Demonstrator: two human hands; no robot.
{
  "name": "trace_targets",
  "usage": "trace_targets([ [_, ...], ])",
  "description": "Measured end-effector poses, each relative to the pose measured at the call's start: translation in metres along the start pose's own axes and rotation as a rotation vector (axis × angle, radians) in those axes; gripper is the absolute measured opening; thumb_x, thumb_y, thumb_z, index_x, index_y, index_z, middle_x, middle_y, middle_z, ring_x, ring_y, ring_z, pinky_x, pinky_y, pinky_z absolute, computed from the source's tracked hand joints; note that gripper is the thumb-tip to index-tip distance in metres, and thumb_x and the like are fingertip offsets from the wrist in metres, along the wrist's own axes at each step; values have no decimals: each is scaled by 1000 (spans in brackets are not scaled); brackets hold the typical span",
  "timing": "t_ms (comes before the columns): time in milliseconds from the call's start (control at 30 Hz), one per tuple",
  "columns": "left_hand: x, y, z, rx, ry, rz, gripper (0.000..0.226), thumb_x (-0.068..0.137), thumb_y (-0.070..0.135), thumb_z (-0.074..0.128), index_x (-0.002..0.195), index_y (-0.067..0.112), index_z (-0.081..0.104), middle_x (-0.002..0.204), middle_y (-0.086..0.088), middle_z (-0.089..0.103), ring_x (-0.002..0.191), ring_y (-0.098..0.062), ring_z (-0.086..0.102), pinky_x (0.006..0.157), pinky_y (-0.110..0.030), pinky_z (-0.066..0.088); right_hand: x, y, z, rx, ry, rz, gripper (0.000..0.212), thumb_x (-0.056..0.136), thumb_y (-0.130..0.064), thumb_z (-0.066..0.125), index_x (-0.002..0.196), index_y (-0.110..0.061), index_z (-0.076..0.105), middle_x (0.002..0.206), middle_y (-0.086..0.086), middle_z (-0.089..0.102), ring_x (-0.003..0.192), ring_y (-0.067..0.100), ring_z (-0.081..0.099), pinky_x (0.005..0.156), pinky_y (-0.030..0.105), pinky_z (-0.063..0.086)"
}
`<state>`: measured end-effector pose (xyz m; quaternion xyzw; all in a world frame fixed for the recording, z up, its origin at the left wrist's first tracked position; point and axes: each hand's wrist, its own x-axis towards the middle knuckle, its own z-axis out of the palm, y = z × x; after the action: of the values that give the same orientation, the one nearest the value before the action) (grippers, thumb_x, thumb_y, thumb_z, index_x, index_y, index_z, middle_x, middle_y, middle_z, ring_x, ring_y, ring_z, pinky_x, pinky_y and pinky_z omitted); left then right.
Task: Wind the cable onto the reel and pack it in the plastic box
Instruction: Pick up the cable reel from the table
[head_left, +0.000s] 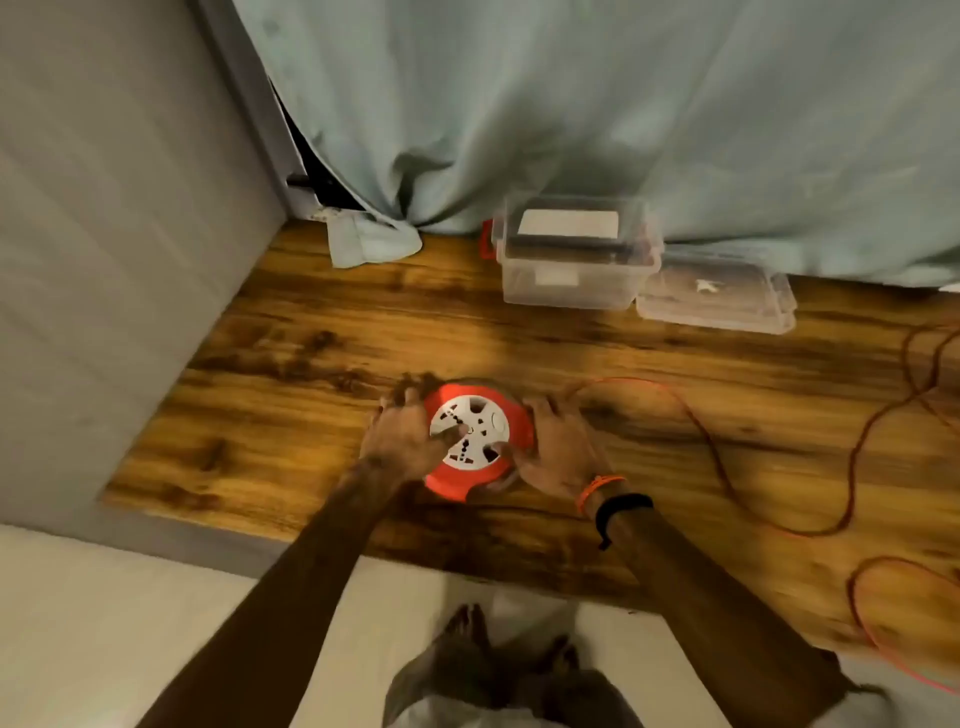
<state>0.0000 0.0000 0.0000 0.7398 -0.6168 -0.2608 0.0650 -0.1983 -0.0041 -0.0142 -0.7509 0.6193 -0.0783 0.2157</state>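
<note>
Both grips on the reel (480, 441), flat on the tabletop (291, 395): left hand (410, 441) fingers curl over its rim, thumb on the hub; right hand (558, 452) clasps the opposite edge. Cable (711, 441) trails loose right of the grips; its loops risk snagging or dropping off the near edge. Open box (574, 254) beyond the grips, clear tabletop between.

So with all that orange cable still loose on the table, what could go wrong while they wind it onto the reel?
1. The cable lies in loose loops to the right, and one loop hangs past the table edge; it could snag or knot as it is pulled in.
2. Both hands grip the reel, left hand and right hand, so nothing guides the cable; turns may pile unevenly.
3. The plastic box already holds something, so the reel may not fit.
</note>
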Motion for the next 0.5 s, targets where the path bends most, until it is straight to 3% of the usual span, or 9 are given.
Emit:
trace_targets([
  [200, 7, -11, 18, -212, -15, -139, 58, 89, 45, 68, 135, 11, 57, 130, -16, 66, 118, -34, 62, 97, -40, 53, 13, 0, 19, 95, 7, 117, 72, 78, -58, 65, 133, -17, 44, 130, 11, 55, 121, 33, 48, 97, 40, 43],
  [367, 17, -16, 25, -407, 13, -242, 60, 85, 42, 73, 135, 11, 58, 131, -13, 65, 118, -31, 62, 97, -41, 54, 30, 2, 24, 211, -10, 227, 65, 80, -57, 64, 128, -13, 52, 125, 9, 62, 120, 33, 50, 99, 45, 46],
  [500, 22, -18, 27, -488, 56, -209, 53, 84, 37, 75, 130, 13, 63, 127, -10, 69, 115, -29, 65, 97, -43, 55, 43, 8, 18, 329, -28, 301, 63, 76, -60, 66, 110, -8, 65, 113, 10, 69, 103, 28, 63, 85, 33, 51],
])
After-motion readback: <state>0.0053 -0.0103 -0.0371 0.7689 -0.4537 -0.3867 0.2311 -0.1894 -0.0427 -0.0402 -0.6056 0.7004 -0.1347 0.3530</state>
